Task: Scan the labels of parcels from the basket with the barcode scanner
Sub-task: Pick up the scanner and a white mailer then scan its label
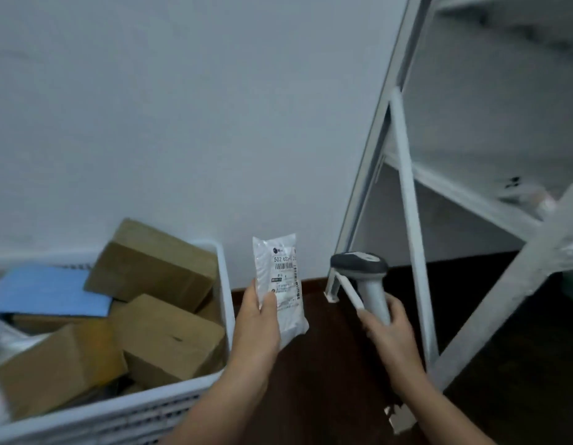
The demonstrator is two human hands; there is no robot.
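My left hand (257, 319) holds a small white plastic parcel (280, 277) upright, its printed barcode label facing me. My right hand (386, 329) grips the handle of a grey barcode scanner (363, 271), whose dark head points left toward the parcel from a short distance away. To the left stands a white plastic basket (225, 284) holding several brown cardboard boxes (156, 268) and a flat blue parcel (47, 290).
A white metal shelving rack (410, 200) rises on the right, its leg standing on the dark wooden floor (330, 364) just behind the scanner. A plain white wall (198, 123) is behind. Some white item lies on the rack's shelf (535, 197).
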